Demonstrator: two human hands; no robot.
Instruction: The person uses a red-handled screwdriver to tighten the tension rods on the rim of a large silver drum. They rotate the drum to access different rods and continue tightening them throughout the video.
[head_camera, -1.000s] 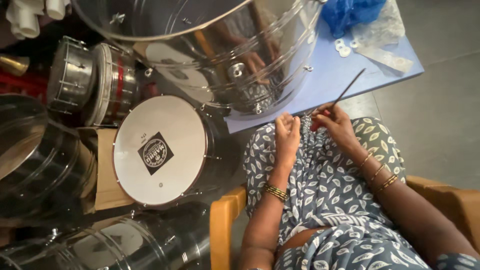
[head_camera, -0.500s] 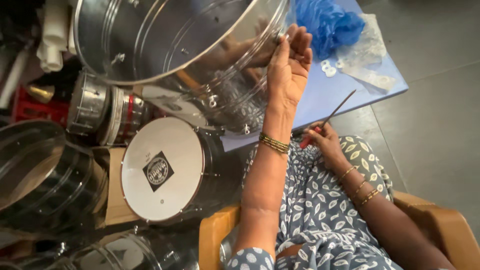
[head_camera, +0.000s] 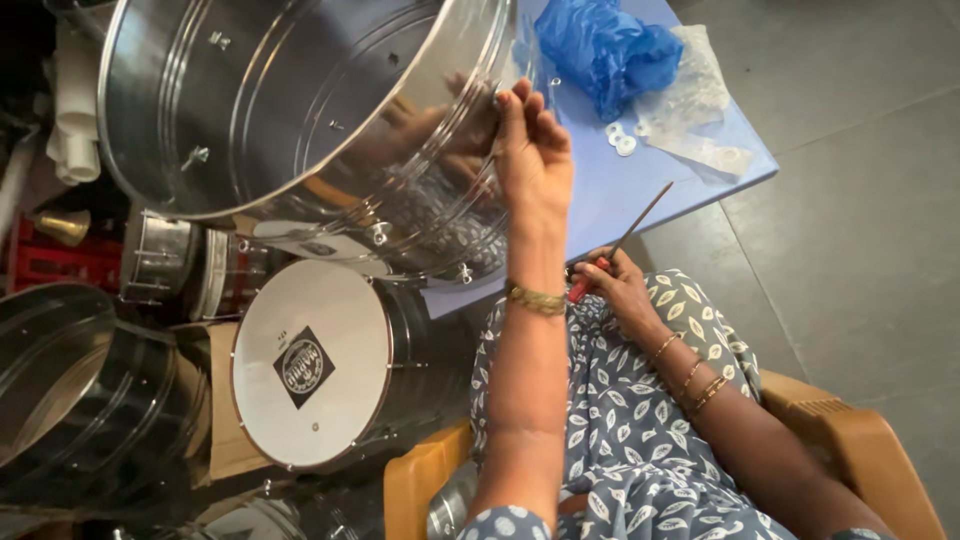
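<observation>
Two hands work apart: your left hand (head_camera: 533, 150) pinches its fingers on the rim of the big steel drum shell (head_camera: 300, 110), while your right hand (head_camera: 612, 285) grips a red-handled screwdriver (head_camera: 618, 245), its shaft angling up over the blue table (head_camera: 600, 185) beyond.

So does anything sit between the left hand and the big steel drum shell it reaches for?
Nothing visible does. The left hand is already at the rim of the big steel drum shell, fingertips on or right at its edge. The right hand rests on the lap, holding a red-handled screwdriver.
</observation>
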